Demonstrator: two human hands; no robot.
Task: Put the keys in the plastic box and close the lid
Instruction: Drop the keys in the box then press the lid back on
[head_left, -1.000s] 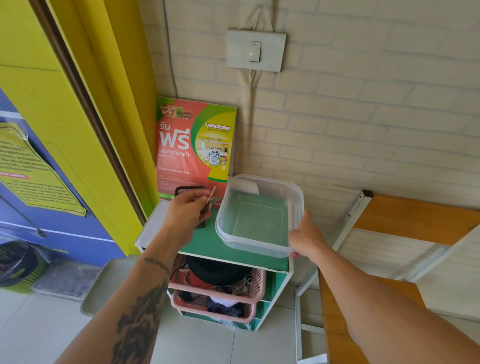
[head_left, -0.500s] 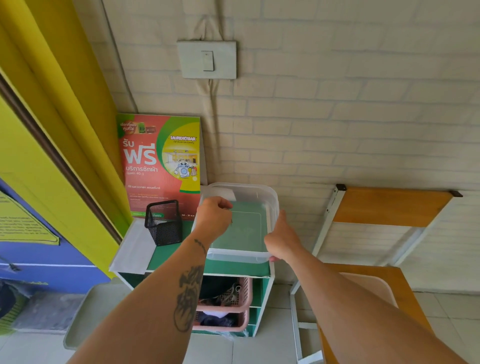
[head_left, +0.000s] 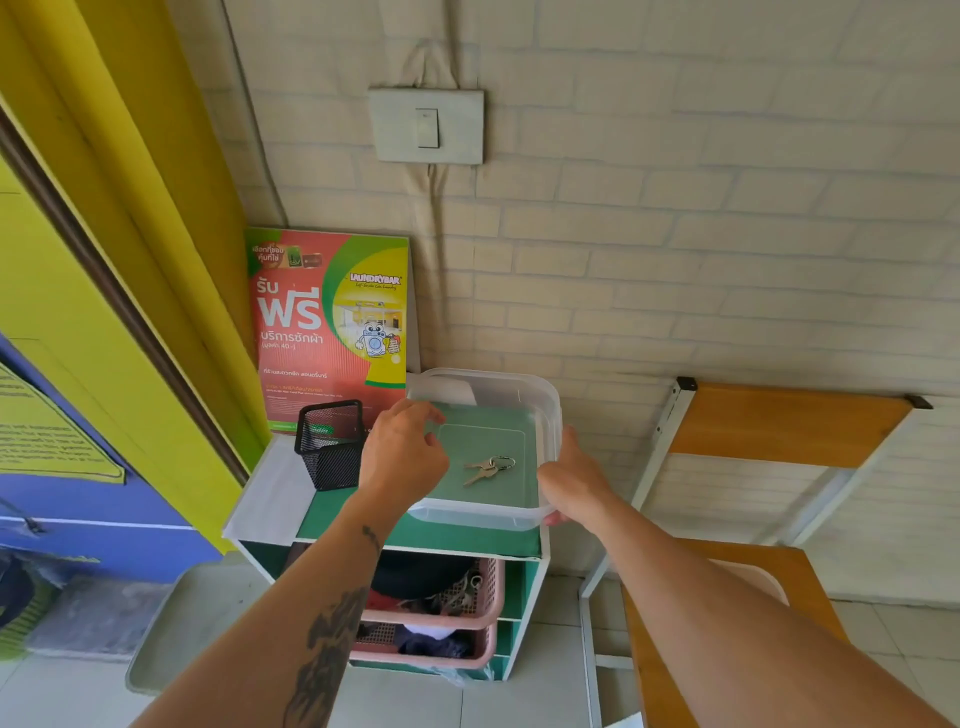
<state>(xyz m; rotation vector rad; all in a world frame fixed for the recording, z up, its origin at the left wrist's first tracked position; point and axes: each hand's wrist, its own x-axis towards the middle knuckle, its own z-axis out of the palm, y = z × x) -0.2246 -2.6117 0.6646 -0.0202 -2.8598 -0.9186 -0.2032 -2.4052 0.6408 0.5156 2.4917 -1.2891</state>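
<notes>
A clear plastic box (head_left: 540, 400) stands open on top of a green shelf unit (head_left: 457, 538). A small bunch of silver keys (head_left: 488, 469) on a ring lies flat on the bottom of the box. My left hand (head_left: 402, 452) hovers over the box's left rim with fingers curled and apart, holding nothing. My right hand (head_left: 571, 480) grips the box's near right corner. No lid is visible.
A black mesh pen cup (head_left: 330, 444) stands left of the box, in front of a red and green poster (head_left: 332, 327). Pink baskets (head_left: 441, 613) of clutter fill the shelves below. A wooden chair (head_left: 779, 431) is on the right; a light switch (head_left: 427, 126) is on the brick wall.
One second ago my left hand held the keys beside the box. It moved over the box and let them go; they now lie inside. My view shifted right.
</notes>
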